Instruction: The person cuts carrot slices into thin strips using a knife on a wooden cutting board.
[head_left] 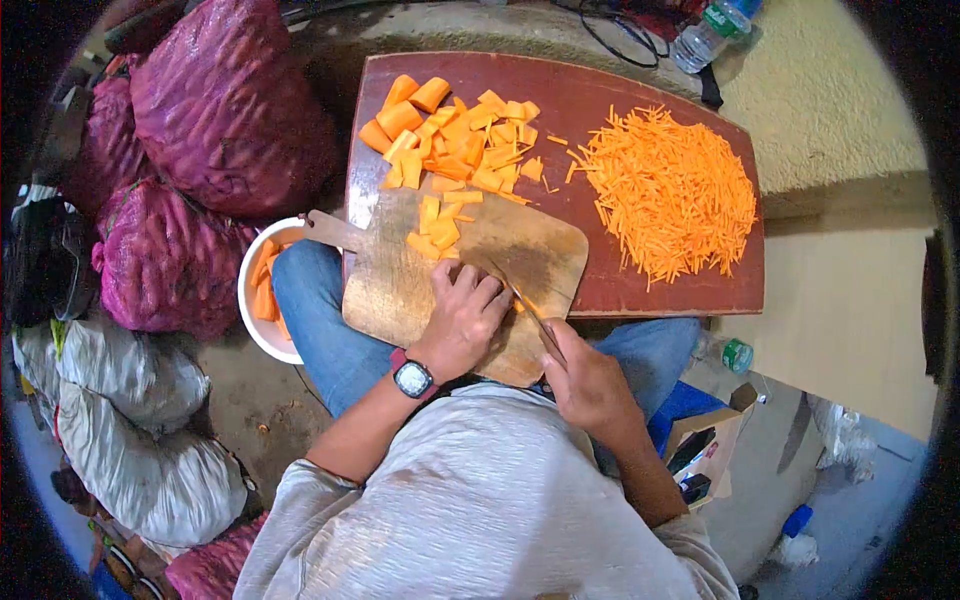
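A wooden cutting board [385, 290] lies across my lap and the edge of the red tabletop [600, 270]. My left hand [463, 318] presses down on it with curled fingers, closed over a carrot piece that they mostly cover. In my right hand [592, 385] is the handle of a knife [528, 303], its blade angled beside my left fingertips. Small orange carrot bits show along the blade. Beyond my left hand, several carrot slabs [437, 228] rest on the board. Farther back lies a heap of carrot chunks and slices [470, 140]; a large pile of carrot sticks [675, 195] sits at right.
At my left knee stands a white basin [254, 325] holding carrot pieces [264, 299]. Full pink mesh sacks [225, 110] and white sacks [170, 470] crowd the left side. A plastic bottle [708, 40] is at the back right, and an open box [705, 450] is by my right leg.
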